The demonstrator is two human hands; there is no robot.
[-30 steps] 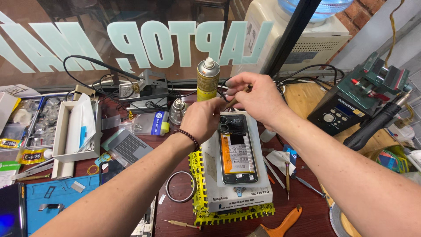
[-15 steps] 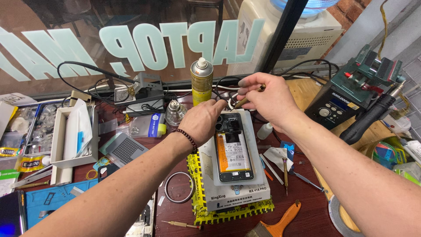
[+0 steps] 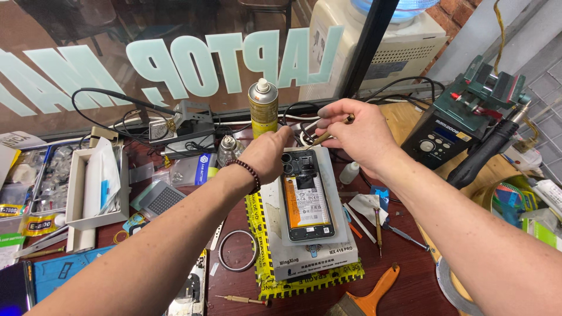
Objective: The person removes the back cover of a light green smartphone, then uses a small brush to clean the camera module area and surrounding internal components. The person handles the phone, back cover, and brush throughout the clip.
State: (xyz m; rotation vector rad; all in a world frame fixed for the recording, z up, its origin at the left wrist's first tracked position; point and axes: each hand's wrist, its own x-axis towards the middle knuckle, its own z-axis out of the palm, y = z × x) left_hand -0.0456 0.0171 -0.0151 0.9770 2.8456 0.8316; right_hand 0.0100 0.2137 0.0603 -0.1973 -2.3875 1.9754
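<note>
An opened smartphone with its back cover off lies battery up on a white and yellow heating block. My left hand hovers at the phone's top left corner, fingers curled, a bead bracelet on the wrist. My right hand is above the phone's top end and pinches a thin brown-handled tool, its tip pointing down-left toward my left fingertips. Whether the left fingers hold something small is hidden.
A yellow spray can stands behind the hands. A soldering station with a black handpiece is at the right. A white parts box sits at the left. A brush, screwdrivers, a metal ring and cables lie around.
Both hands have stayed above the phone's top end; the right hand has tilted the tool lower toward the left fingertips. The view has shifted slightly.
</note>
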